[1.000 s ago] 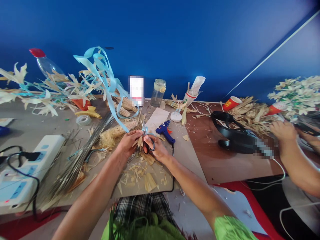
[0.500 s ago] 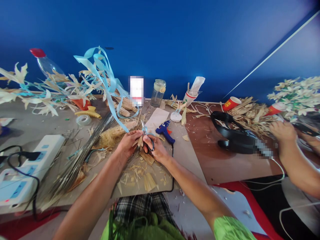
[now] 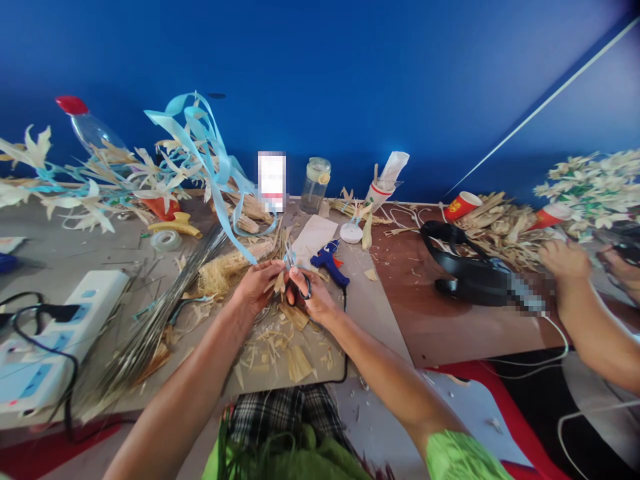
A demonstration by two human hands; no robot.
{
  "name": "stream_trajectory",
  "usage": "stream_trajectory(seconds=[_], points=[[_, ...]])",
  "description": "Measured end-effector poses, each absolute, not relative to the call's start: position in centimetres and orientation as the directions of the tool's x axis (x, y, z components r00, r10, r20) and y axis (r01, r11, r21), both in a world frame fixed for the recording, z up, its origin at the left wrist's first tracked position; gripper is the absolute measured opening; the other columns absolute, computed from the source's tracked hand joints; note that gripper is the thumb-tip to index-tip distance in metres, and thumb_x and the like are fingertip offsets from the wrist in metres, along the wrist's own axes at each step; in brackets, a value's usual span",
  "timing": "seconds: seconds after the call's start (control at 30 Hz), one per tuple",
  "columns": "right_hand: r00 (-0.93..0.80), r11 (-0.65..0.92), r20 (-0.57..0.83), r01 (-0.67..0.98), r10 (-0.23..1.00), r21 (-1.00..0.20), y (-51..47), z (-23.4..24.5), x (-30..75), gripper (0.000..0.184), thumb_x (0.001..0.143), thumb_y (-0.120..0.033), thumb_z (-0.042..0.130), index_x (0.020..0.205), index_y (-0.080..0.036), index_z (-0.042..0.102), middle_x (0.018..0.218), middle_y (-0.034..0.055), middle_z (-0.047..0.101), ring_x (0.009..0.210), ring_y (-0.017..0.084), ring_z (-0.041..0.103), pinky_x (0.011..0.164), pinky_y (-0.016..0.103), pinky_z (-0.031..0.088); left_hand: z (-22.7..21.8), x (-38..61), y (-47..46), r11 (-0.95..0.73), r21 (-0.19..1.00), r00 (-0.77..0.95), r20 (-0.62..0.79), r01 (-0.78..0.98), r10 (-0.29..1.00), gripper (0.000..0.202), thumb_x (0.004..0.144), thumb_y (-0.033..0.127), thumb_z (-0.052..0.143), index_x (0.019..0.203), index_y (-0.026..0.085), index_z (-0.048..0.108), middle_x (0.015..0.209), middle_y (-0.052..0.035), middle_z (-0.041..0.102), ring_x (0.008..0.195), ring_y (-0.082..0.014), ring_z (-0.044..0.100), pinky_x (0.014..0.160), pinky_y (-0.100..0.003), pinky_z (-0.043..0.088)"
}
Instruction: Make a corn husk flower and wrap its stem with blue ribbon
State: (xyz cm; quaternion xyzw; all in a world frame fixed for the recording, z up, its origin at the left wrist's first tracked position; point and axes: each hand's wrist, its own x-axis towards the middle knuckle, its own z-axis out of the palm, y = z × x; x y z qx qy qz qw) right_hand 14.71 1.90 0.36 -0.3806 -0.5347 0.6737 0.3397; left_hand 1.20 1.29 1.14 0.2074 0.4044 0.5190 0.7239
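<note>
My left hand (image 3: 256, 285) is closed in a pinch. A light blue ribbon (image 3: 244, 248) runs down into its fingers, and a bit of light blue shows by the fingertips. Pale corn husk pieces (image 3: 278, 284) stick out just below the pinch; whether they are gripped too is partly hidden. My right hand (image 3: 315, 299) is closed round the dark handles of a pair of scissors (image 3: 307, 287). The narrow metal blades point away from me, close to the left fingertips. A blue glue gun (image 3: 328, 260) lies to the right of my hands.
Thin wires (image 3: 150, 327) and a corn cob (image 3: 220, 270) lie left, beside a white power strip (image 3: 97, 300). Husk scraps (image 3: 299, 363) litter the near table. Behind stand a clear bottle (image 3: 316, 187) and husk flowers (image 3: 93, 207). A black headset (image 3: 470, 287) lies right, near another person's hand (image 3: 567, 260).
The scissor blades and right fingers have shifted slightly near the left fingertips. My left hand has stayed almost in place. The other person's farther hand has moved a little.
</note>
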Motion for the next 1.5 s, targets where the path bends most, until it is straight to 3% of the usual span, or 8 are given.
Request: stream_trajectory(seconds=[0.2, 0.43, 0.7, 0.93, 1.2, 1.5], points=[[-0.434, -0.17, -0.141, -0.029, 0.89, -0.985, 2.3, -0.2, 14.8, 0.043, 0.075, -0.059, 0.056, 0.062, -0.018, 0.053, 0.042, -0.0057, 0.043, 0.038, 0.006, 0.032, 0.042, 0.023, 0.02, 1.1, 1.3, 1.3, 0.35, 0.732, 0.107, -0.358, -0.585, 0.928, 0.015, 0.064, 0.017, 0.071, 0.067, 0.01, 0.058, 0.051, -0.0022, 0.061, 0.042, -0.0125, 0.057, 0.044, -0.022, 0.046], [-0.399, -0.297, -0.21, -0.17, 0.892, -0.94, 2.2, 0.4, 14.3, 0.046, 0.066, -0.063, 0.062, 0.062, -0.018, 0.053, 0.04, -0.007, 0.039, 0.038, 0.005, 0.029, 0.043, 0.023, 0.019, 0.7, 1.2, 1.6, 0.333, 0.738, 0.137, -0.314, -0.587, 0.939, 0.014, 0.066, 0.019, 0.069, 0.065, 0.011, 0.058, 0.054, -0.0028, 0.061, 0.043, -0.0113, 0.055, 0.044, -0.021, 0.045], [-0.506, -0.507, -0.31, -0.314, 0.805, -0.803, 2.2, 1.2, 14.5, 0.05, 0.064, -0.068, 0.061, 0.071, -0.018, 0.053, 0.039, -0.0101, 0.032, 0.037, 0.005, 0.025, 0.043, 0.021, 0.024, 0.9, 1.2, 1.6, 0.295, 0.71, 0.132, -0.277, -0.639, 0.952, 0.015, 0.067, 0.019, 0.07, 0.071, 0.011, 0.058, 0.058, -0.0025, 0.062, 0.049, -0.0116, 0.059, 0.05, -0.021, 0.05], [-0.537, -0.304, -0.147, -0.218, 0.83, -0.927, 2.2, 1.0, 15.4, 0.052, 0.072, -0.068, 0.052, 0.081, -0.017, 0.058, 0.048, -0.0026, 0.052, 0.042, 0.009, 0.04, 0.042, 0.022, 0.023, 1.4, 1.4, 0.9, 0.275, 0.769, 0.222, -0.176, -0.578, 0.959, 0.021, 0.072, 0.029, 0.068, 0.074, 0.014, 0.052, 0.058, -0.0008, 0.062, 0.041, -0.0161, 0.06, 0.039, -0.025, 0.046], [-0.59, -0.195, -0.136, -0.038, 0.796, -0.98, 2.6, 1.3, 16.2, 0.054, 0.075, -0.07, 0.046, 0.084, -0.018, 0.061, 0.051, -0.0016, 0.054, 0.045, 0.01, 0.044, 0.044, 0.022, 0.026, 2.2, 1.7, 0.8, 0.262, 0.807, 0.163, -0.205, -0.529, 0.965, 0.023, 0.069, 0.029, 0.069, 0.071, 0.014, 0.052, 0.056, 0.0002, 0.06, 0.037, -0.0152, 0.058, 0.033, -0.023, 0.043], [-0.572, -0.082, -0.069, 0.004, 0.817, -0.997, 2.7, 1.1, 16.4, 0.047, 0.08, -0.062, 0.047, 0.073, -0.017, 0.059, 0.045, -0.0025, 0.051, 0.04, 0.009, 0.038, 0.045, 0.024, 0.023, 1.7, 1.4, 0.9, 0.288, 0.837, 0.164, -0.238, -0.466, 0.957, 0.023, 0.069, 0.031, 0.07, 0.071, 0.013, 0.056, 0.054, -0.001, 0.062, 0.039, -0.0134, 0.058, 0.036, -0.02, 0.042]])
